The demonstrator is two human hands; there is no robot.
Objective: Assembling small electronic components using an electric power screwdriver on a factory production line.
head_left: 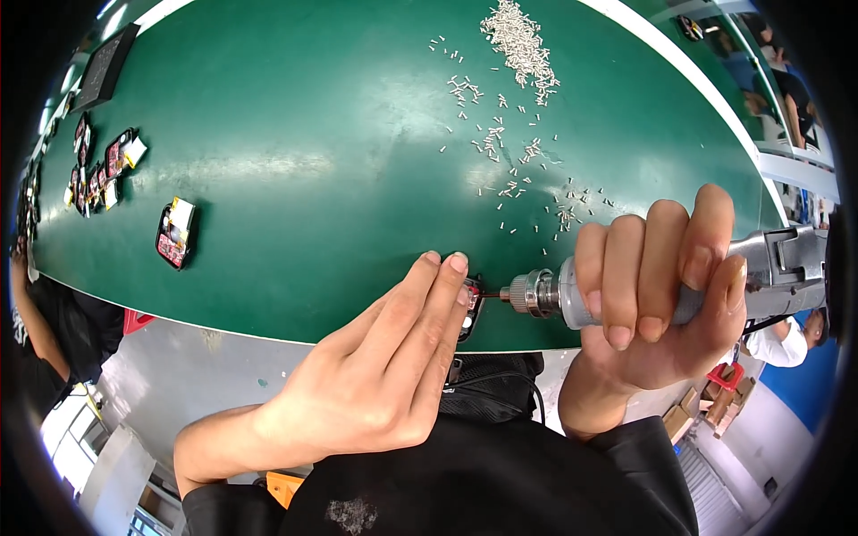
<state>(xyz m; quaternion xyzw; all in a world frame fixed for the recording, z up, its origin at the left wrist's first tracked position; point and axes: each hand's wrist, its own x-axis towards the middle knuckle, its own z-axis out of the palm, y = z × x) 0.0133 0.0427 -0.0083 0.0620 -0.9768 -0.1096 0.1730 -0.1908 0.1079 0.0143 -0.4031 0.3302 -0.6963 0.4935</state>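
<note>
My right hand (657, 277) is wrapped around a grey electric screwdriver (572, 293), which lies nearly level and points left. Its thin bit (492, 295) reaches the edge of a small black-framed device (468, 313) with red showing inside. Over that device lies my left hand (384, 357), its long fingers stretched and pressed together, holding it at the table's near edge. The left thumb and most of the device are hidden beneath the hand, and whether a screw sits at the bit's tip is too small to make out.
A heap of small silvery screws (520, 45) is at the far side of the green table (295, 107), with loose ones trailing nearer. Left stand a similar device (176, 234), a cluster of more (112, 161) and a black tray (107, 67). Other people sit at both sides.
</note>
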